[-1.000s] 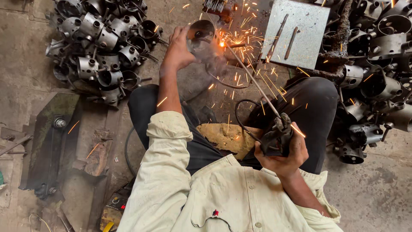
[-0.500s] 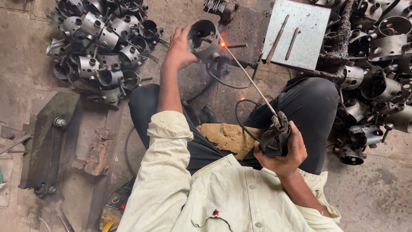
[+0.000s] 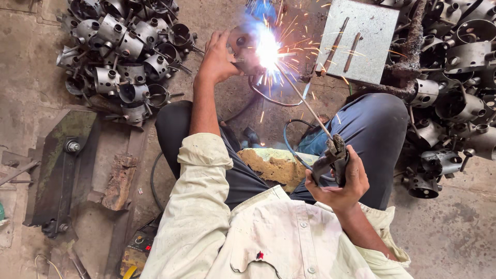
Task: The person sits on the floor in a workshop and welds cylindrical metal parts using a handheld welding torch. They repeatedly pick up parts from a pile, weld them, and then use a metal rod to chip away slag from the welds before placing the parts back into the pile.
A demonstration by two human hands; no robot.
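arc glare [image 3: 267, 49] hiding ring [image 3: 243, 44], rod tip unseen

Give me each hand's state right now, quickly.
Left hand: closed on the round metal part being welded.
Right hand: closed on the electrode holder, rod tip at the arc.

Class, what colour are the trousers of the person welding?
Dark navy, nearly black trousers; clearest in the head view, beside the right hand.

We see a blue-white arc [image 3: 267, 47] with orange sparks at top centre, grey metal cylinders [image 3: 121, 46] upper left, a cream shirt [image 3: 248, 232] (one red speck) and dark trousers [image 3: 372, 139].
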